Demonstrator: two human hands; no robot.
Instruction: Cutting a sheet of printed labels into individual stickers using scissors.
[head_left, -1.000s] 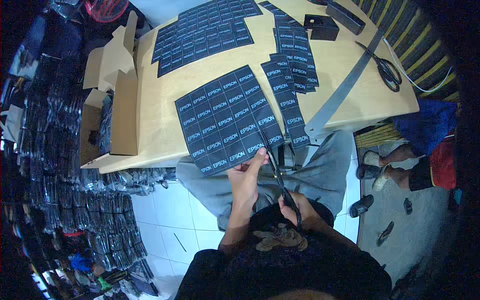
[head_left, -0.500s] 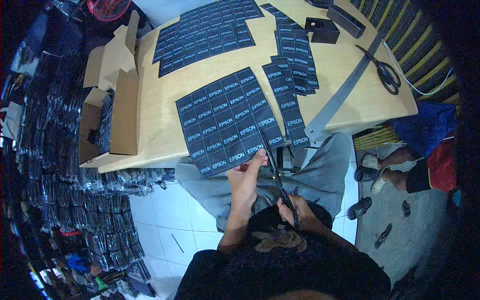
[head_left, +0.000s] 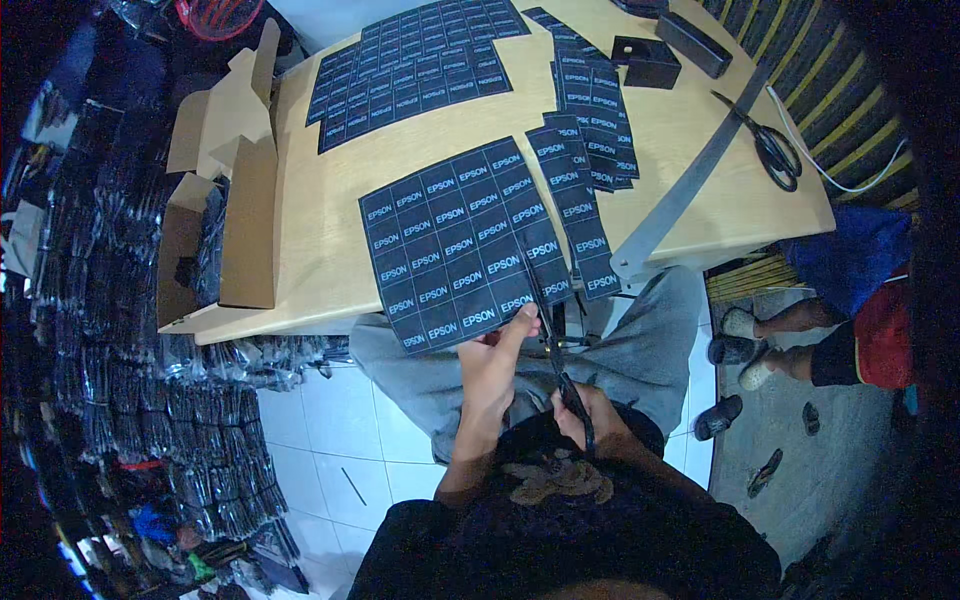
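My left hand [head_left: 495,365] pinches the near edge of a black sheet of printed labels [head_left: 450,245], thumb on top. The sheet is marked off in a grid and hangs over the table's front edge. A pair of dark scissors [head_left: 541,315] is in my right hand [head_left: 588,415], fingers wrapped round the handles. Its blades lie along the line left of the sheet's rightmost column, with a slit running in from the near edge. Right beside the sheet lies a black label strip [head_left: 582,225], with more overlapping strips [head_left: 605,125] beyond it.
More label sheets [head_left: 420,85] lie at the table's far side. An open cardboard box [head_left: 250,220] stands at left. To the right are a long metal ruler [head_left: 690,190], another pair of scissors [head_left: 773,155] and a black box [head_left: 650,62]. Another person's legs [head_left: 790,360] show at far right.
The sheet has shifted slightly to the right with my left hand. The scissors remain in the sheet; their handles look closer together than before.
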